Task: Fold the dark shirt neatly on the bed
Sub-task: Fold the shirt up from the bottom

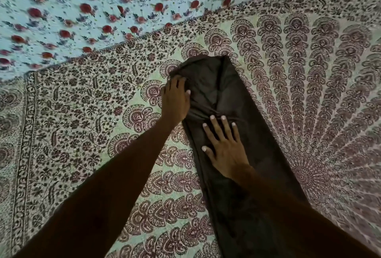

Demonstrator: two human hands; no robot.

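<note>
The dark shirt (218, 86) lies on the bed as a long narrow strip, running from the middle of the view down to the bottom edge. Its far end is doubled over and bunched. My left hand (175, 97) rests on the left edge of that bunched end, with the fingers curled into the cloth. Nearer to me, my right hand (224, 146) lies flat on the strip with its fingers spread, pressing on it just below a crease.
The bed is covered with a patterned spread (309, 76) of maroon motifs on pale green, with a bordered edge (26, 134) at the left. Beyond it lies a light blue sheet (92, 10) with red flowers.
</note>
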